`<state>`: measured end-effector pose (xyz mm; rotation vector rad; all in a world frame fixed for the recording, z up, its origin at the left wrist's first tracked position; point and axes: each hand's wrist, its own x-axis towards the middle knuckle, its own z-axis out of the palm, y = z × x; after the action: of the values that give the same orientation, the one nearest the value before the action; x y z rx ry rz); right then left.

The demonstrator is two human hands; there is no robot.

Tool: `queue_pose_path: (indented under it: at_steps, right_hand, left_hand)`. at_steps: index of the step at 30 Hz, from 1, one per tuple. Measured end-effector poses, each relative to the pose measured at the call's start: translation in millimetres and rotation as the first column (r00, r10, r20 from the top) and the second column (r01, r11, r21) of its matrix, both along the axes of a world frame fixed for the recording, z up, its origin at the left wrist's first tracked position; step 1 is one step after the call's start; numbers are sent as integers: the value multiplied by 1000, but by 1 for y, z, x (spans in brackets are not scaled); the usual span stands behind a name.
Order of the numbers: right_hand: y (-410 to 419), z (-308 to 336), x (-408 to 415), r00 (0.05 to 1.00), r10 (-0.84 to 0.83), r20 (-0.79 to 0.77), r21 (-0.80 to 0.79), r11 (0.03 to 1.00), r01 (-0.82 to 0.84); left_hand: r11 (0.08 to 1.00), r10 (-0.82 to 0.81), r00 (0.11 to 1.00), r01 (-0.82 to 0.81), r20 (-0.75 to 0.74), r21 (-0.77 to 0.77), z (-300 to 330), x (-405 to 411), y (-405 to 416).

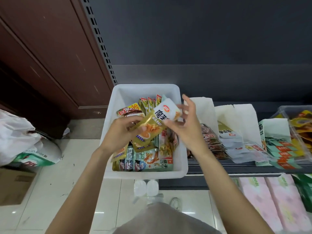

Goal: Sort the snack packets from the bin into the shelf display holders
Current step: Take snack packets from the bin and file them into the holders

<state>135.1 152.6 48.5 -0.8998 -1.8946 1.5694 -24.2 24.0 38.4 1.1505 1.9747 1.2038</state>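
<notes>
A gold and white snack packet is held up over the white bin, tilted so its white end points toward the shelf. The left hand grips its gold lower end, fingers curled round it with the thumb on the front. The right hand meets the packet at its white upper end, thumb touching the edge, the other fingers spread and raised; whether it truly pinches the packet I cannot tell. Below, the bin is crowded with mixed packets, gold, pale green and red ones lying flat or standing on edge. The bin sits at the left end of the dark shelf. Just right of it stand white display holders, each with a row of packets leaning forward, and a clear plastic holder with yellow packets is at the far right. Under the shelf lie pink wrapped packs. On the tiled floor to the left are a white plastic bag and a cardboard box.
</notes>
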Motion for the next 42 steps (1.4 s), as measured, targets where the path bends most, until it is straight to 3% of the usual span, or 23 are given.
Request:
queue_pose_path:
  at_steps: [3, 6, 9, 12, 14, 20, 24, 26, 28, 30, 33, 35, 37, 39, 42]
  right_hand:
    - [23, 20, 36, 996, 32, 85, 218, 975, -50]
    - [37, 29, 85, 990, -118, 83, 438, 896, 70]
    - [42, 22, 132, 935, -354, -8, 647, 711, 275]
    - [48, -1, 163, 832, -550, -76, 758, 511, 406]
    - [54, -18, 174, 785, -615, -74, 779, 456, 431]
    - [82, -53, 179, 795, -588, 150, 809, 535, 244]
    - [102, -61, 165, 791, -478, 382, 814, 579, -44]
    - [109, -66, 157, 736, -381, 560, 753, 605, -259]
    - [109, -67, 153, 666, -337, 666, 680, 642, -355]
    - [101, -58, 151, 715, -344, 609, 698, 661, -276]
    - [69, -29, 133, 894, -316, 318, 718, 696, -9]
    - [42, -13, 109, 961, -184, 207, 705, 709, -16]
    - [19, -9, 79, 974, -9, 225, 669, 728, -148]
    - [4, -19, 47, 928, 124, 351, 600, 731, -324]
    - [-9, -49, 2, 747, 220, 628, 428, 703, -567]
  left_hand:
    - [993, -79, 989, 90, -127, 80, 17, 19, 23]
    - [955, -98, 890, 211, -445, 210, 20, 49, 66]
    - [890, -125, 843, 328, -523, 316, 10, 88, 116]
    - [859, -133, 790, 393, -598, 328, -3, 125, 158]
    - [868, -163, 772, 408, -614, 283, -10, 141, 178]
    - [896, -365, 604, 436, -709, -90, -47, 148, 196]
    - [892, -423, 542, 388, -726, -230, -58, 138, 187]
    - [869, -474, 549, 415, -688, -268, -59, 133, 184]
    - [859, -499, 611, 442, -615, -258, -53, 130, 177]
    - [897, -428, 702, 408, -569, -171, -44, 126, 166]
    - [968, -141, 831, 228, -538, 100, -30, 111, 130]
    - [977, 49, 868, 62, -495, 206, -29, 94, 97]
    - [980, 176, 849, -106, -499, 166, -37, 72, 62]
    - [976, 195, 821, -219, -536, 19, -51, 47, 37]
    - [907, 112, 813, -318, -572, -275, -70, 19, 23]
